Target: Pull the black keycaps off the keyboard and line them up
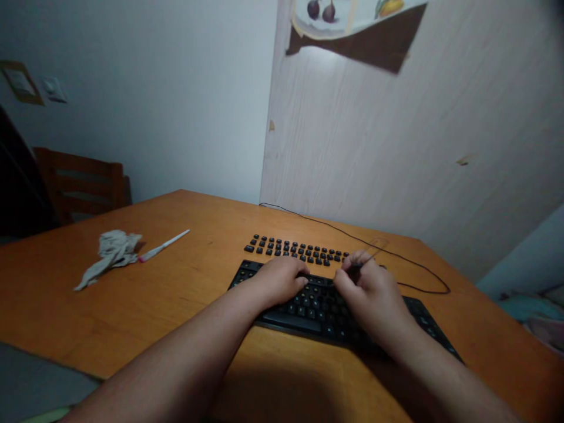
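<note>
A black keyboard (pixel 291 322) lies on the wooden table, and several key positions in its upper rows are bare of keycaps. Behind its back edge, loose black keycaps (pixel 294 247) are laid out in rows. My left hand (pixel 282 279) rests over the keyboard's upper left part, fingers curled at the back edge and thumb on the keys. Over the keyboard's middle, my right hand (pixel 374 294) is closed in a pinch around a thin wire keycap puller (pixel 379 245), whose wires stick out past the fingers. Something dark shows between those fingers; I cannot tell what.
A crumpled grey cloth (pixel 112 252) and a white brush-like stick (pixel 165 245) with a pink end lie on the table (pixel 198 335) to the left. A black cable (pixel 326 223) curves behind the keyboard. A wooden chair (pixel 86 182) stands beyond the table's left side.
</note>
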`<state>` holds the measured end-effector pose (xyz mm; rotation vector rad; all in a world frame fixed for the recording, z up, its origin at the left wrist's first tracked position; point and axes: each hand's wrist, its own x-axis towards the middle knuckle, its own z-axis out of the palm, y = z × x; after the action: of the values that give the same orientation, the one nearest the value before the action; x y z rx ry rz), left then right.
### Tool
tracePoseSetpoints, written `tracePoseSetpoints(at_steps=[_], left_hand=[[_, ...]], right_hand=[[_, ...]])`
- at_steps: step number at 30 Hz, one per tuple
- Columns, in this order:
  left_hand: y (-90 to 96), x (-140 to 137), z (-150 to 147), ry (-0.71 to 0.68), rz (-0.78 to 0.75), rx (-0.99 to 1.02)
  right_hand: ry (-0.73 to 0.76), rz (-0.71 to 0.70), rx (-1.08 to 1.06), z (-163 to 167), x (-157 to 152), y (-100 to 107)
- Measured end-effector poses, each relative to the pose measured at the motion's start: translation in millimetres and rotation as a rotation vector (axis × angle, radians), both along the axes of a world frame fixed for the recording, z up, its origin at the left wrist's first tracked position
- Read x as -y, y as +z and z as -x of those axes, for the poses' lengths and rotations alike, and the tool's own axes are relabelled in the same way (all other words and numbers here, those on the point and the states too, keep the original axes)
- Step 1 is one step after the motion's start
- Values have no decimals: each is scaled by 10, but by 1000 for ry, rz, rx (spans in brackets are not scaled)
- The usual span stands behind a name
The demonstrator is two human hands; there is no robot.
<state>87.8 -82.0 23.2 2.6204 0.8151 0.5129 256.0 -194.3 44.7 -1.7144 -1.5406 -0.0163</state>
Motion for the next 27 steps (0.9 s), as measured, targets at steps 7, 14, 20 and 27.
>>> tracePoseSetpoints(at_steps=[7,14,20,27], left_hand=[[47,32,14,12,-24,42],[101,171,-90,-105,300,314],[61,232,-172,-111,621,476],[40,205,-166,-73,677,493]], right_hand=[[26,22,-541,-100,-104,-44],[72,-8,-651,-13,-101,-25],[98,-34,-565,45,-94,-85],[228,-76,-438,77,-53,-98]])
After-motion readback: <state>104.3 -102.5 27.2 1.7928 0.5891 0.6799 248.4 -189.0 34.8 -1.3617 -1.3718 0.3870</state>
